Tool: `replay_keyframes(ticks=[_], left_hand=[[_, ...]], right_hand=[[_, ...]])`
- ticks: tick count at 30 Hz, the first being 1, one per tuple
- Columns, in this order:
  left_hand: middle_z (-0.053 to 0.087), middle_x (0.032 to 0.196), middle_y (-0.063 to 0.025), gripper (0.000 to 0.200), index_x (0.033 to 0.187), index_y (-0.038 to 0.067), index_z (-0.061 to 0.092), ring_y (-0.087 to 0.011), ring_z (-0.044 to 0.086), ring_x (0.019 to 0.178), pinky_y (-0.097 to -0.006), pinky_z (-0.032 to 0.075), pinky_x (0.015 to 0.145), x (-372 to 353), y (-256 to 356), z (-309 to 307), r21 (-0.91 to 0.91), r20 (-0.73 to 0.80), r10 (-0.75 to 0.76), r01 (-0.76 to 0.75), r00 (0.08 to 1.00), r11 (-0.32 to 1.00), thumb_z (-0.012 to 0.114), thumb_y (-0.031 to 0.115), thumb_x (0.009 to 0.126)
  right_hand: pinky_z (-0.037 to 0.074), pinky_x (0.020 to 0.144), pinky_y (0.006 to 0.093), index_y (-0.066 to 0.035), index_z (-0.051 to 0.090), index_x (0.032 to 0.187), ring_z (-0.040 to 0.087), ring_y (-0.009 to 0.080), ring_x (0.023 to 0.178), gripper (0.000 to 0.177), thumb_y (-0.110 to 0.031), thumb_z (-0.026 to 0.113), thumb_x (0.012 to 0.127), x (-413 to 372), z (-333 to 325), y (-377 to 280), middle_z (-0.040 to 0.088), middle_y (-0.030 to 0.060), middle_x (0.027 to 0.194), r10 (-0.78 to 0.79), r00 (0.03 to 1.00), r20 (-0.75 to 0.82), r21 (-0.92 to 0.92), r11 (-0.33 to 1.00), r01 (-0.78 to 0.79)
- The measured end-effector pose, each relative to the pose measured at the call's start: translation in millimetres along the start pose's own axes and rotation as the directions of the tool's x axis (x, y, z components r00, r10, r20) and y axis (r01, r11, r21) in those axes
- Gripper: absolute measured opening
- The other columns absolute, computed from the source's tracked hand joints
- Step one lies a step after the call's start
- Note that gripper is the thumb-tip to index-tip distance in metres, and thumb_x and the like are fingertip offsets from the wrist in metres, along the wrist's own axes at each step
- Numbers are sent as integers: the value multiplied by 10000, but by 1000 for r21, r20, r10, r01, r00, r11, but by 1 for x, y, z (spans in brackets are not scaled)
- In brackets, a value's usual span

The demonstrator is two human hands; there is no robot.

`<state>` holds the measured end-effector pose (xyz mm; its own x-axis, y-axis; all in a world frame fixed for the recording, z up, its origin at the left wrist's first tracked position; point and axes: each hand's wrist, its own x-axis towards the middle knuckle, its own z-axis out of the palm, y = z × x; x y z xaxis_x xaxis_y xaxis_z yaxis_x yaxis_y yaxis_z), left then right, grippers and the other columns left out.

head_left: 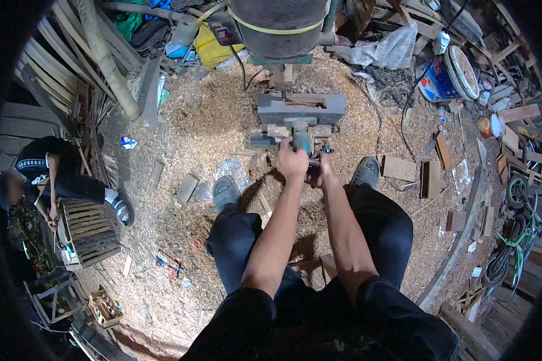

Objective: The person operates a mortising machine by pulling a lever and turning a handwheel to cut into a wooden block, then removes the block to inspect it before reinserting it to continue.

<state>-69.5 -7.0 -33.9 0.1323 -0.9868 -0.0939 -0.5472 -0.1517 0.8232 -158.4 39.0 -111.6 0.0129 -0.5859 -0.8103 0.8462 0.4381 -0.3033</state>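
My left hand (292, 162) is closed around a grey-green handle (302, 141) at the front of a grey metal machine block (301, 108) standing on the sawdust. My right hand (323, 172) is right beside it, fingers curled on a small dark piece (314, 176) under the handle; what that piece is cannot be made out. A small blue part (326, 150) sticks out just above the right hand. A dark drum (277, 24) of the machine rises behind the block. My legs in dark trousers are spread on either side, with shoes (225, 192) on the floor.
Sawdust and wood offcuts (188, 188) cover the floor. At the left another person (54, 177) crouches by a slatted wooden crate (87, 231). A blue-and-white bucket (445, 78) lies at upper right, a small bicycle (512, 240) at far right, and bamboo poles (105, 57) at upper left.
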Motion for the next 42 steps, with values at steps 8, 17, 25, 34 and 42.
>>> replay_keyframes(ticks=[8, 17, 25, 34, 42], left_hand=[[661, 1091, -139, 328, 1079, -6, 653, -249, 603, 1038, -317, 431, 941, 23, -72, 20, -517, 132, -102, 156, 986, 842, 500, 39, 792], [663, 1030, -216, 329, 1014, 12, 671, -367, 612, 1019, -402, 451, 900, 24, -66, 13, -231, 128, 28, 2, 991, 973, 448, 212, 880], [639, 1131, -172, 341, 1077, 33, 644, -370, 578, 1066, -435, 445, 935, 20, -82, 12, 70, 233, 165, -186, 958, 980, 382, 178, 914], [391, 1381, -311, 574, 1420, 0, 307, -461, 404, 1255, -452, 336, 1056, 9, -13, -62, -81, 126, 420, -412, 899, 907, 476, 199, 910], [147, 1562, -182, 718, 1481, 7, 204, -340, 126, 1448, -593, 88, 1132, 46, 164, -214, 528, 6, 774, -660, 633, 534, 484, 144, 834]], right_hand=[[439, 886, 405, 140, 625, 1020, 615, 347, 1030, 548, -349, 489, 811, -30, 29, 4, 642, 312, 1032, -525, 782, -336, -705, 690, 160], [449, 741, 418, 101, 632, 973, 609, 286, 839, 445, -307, 484, 872, -43, 46, 2, 649, 241, 946, -545, 752, -371, -573, 772, 276], [424, 719, 501, 116, 602, 828, 628, 393, 792, 469, -310, 408, 851, -35, 34, 13, 609, 319, 777, -698, 669, -254, -666, 628, 403], [449, 873, 453, 53, 563, 1083, 606, 407, 966, 346, -203, 566, 850, -62, 64, -9, 633, 270, 1012, -932, 356, -64, -820, 252, 514], [457, 862, 419, 34, 548, 1095, 613, 364, 985, 365, -229, 601, 847, -164, 171, -121, 632, 250, 1030, -963, 239, 122, -605, 118, 787]])
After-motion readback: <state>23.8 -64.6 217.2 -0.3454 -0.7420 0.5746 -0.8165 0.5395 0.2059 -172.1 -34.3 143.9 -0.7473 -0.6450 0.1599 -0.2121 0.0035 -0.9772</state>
